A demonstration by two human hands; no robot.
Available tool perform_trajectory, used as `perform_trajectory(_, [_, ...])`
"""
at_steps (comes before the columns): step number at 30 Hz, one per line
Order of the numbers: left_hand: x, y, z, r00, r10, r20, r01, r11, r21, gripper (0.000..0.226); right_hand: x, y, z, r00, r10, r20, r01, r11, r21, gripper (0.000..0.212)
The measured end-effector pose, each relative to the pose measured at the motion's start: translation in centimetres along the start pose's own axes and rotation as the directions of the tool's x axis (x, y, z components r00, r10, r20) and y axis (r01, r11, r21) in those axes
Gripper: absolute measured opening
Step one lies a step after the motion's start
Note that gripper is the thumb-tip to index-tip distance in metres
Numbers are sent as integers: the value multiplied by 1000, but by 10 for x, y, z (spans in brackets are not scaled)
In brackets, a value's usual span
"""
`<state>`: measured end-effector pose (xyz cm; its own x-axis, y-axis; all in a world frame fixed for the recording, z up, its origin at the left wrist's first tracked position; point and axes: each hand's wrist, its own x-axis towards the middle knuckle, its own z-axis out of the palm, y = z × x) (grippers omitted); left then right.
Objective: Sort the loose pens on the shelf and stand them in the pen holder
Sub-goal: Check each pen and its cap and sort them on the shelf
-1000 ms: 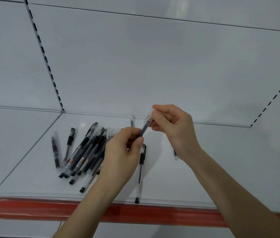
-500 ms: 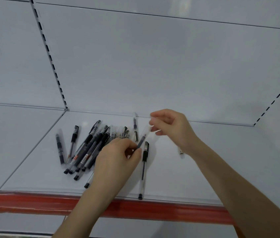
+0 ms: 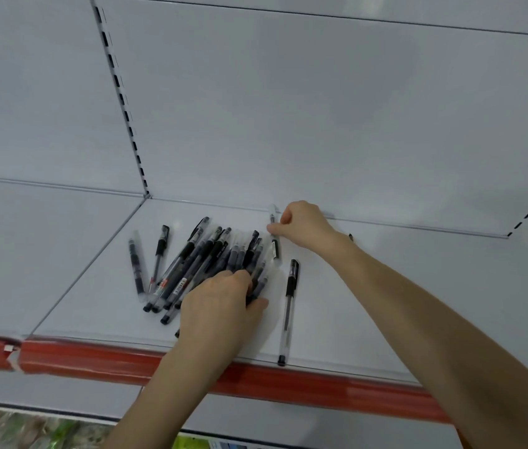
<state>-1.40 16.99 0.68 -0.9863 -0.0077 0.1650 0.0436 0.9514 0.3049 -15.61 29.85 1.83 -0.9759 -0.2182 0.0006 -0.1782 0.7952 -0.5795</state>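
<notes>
No readable text, brand or number anywhere. Small stickers on the barrels of two of the pens (image 3: 204,264) heaped on the shelf (image 3: 386,303): a red and white sticker (image 3: 163,283) and, just beside it, a white sticker (image 3: 181,284) with dark barcode-like bars (both too blurred to yield a single character). Scraps of coloured packaging (image 3: 191,443) at the bottom margin of the view, below the shelf, with any lettering there too small and smeared to decipher.
</notes>
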Motion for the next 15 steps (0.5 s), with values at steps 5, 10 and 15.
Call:
perform_trajectory(5, [0,-4,-1,999,-9,-41,7,999,-44,30,9,2,-1,995,85,51,-81,993,-82,38])
perform_trajectory(10, [5,-16,0,971,17,-239,-97,941,-324,24,-3,12,-18,987,149,-55,-107,880,463,11])
perform_trajectory(15, [23,5,-8,994,-97,-58,10,586,-810,25,-47,-9,-30,995,13,103,-89,609,788,4])
